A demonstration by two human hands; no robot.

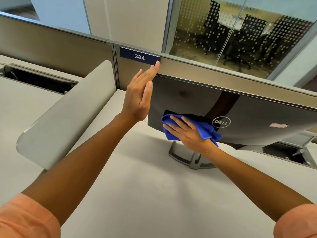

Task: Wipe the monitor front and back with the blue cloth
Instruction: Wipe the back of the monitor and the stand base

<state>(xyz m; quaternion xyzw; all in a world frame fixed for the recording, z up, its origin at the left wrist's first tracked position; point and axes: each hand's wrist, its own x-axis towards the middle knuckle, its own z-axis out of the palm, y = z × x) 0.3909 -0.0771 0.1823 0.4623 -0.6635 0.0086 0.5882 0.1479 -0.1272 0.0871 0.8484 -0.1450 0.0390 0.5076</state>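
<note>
Your right hand (187, 133) presses cloth (202, 127) flat on monitor (248, 114) back | left hand (140, 93) open on its edge | pale desk (137, 169) below hands | glass-walled room (240, 31) beyond

Clearance and obstructions around the monitor (240, 107) on the desk (137, 186).

The near half of the desk lies open, crossed only by the two forearms. The monitor's glossy back spans the far right part, standing close before the partition (214, 73) along the far edge, with little room visible between them. Its stand (192, 157) occupies the desk beneath its lower edge. The left hand (140, 95) lies flat against the monitor's left edge; the right hand (185, 133) presses the blue cloth (204, 127) on the lower back. A rounded divider (68, 114) closes the left edge. A cable opening (288, 153) interrupts the far right corner.
</note>
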